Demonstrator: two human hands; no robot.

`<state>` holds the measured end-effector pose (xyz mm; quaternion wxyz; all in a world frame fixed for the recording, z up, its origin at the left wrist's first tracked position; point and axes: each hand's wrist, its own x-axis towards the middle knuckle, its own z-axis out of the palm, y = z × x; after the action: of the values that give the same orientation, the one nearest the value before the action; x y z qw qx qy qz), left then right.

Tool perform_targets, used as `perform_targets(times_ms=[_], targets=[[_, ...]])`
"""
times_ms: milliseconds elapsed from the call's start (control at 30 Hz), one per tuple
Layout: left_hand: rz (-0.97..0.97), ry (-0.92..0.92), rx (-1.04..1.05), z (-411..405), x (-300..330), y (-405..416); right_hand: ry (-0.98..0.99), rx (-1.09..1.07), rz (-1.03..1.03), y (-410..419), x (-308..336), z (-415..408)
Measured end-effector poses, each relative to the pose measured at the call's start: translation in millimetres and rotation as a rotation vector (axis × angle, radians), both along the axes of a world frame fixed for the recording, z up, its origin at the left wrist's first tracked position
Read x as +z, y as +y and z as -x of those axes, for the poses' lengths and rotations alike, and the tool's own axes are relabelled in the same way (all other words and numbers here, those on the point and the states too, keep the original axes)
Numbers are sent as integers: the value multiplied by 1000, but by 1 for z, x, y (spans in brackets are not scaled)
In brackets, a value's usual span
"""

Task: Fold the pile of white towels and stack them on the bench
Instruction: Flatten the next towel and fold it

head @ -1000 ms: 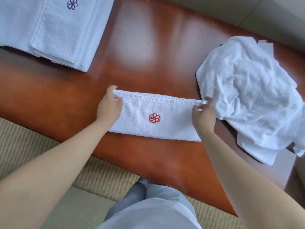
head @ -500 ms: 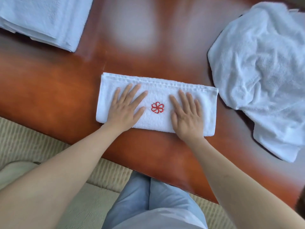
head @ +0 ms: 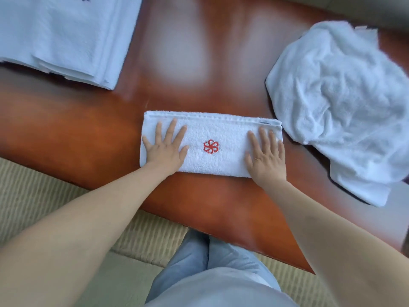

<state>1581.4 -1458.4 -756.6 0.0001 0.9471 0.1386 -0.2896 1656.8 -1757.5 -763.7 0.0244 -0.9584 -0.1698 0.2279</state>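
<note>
Your left hand [head: 164, 149] and right hand [head: 266, 159] lie flat, fingers spread, on the folded towel [head: 218, 131] at frame centre, likely smoothing it; stack [head: 64, 38] upper left, pile [head: 345, 98] right.

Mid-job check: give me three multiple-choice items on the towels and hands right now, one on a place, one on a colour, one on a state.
1. Where does the crumpled pile lie, as seen from the head camera?
A. right end of the bench
B. on the floor
C. on the folded stack

2. What colour is the emblem on the folded towel under the hands?
A. green
B. red
C. black

3. How do the hands lie?
A. both fists
B. both flat on the towel
C. one lifted

Key: A, the crumpled pile lies on the bench at right; B, the emblem is red; B, left hand and right hand press the folded towel, fingers straight.
</note>
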Motion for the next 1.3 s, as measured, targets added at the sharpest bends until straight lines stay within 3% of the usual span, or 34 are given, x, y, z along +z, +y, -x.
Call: perform_targets(times_ms=[133, 300, 400, 533, 700, 833, 1000, 1300], targets=[[78, 113, 42, -27, 35, -34, 16, -151, -138, 2, 37, -2], [223, 76, -144, -71, 45, -87, 207, -463, -232, -24, 40, 11], [298, -6, -230, -105, 38, -124, 201, -564, -310, -44, 30, 25], [332, -59, -323, -149, 25, -172, 205, -632, -380, -53, 18, 27], [322, 73, -398, -188, 19, -203, 213, -619, -357, -62, 9, 13], [374, 172, -554, -208, 35, -199, 242, -684, -393, -62, 10, 4], [500, 118, -684, -199, 63, -173, 269, -615, -331, -57, 15, 1], [451, -211, -533, -136, 135, -70, 149, -596, -510, -1, 82, -14]])
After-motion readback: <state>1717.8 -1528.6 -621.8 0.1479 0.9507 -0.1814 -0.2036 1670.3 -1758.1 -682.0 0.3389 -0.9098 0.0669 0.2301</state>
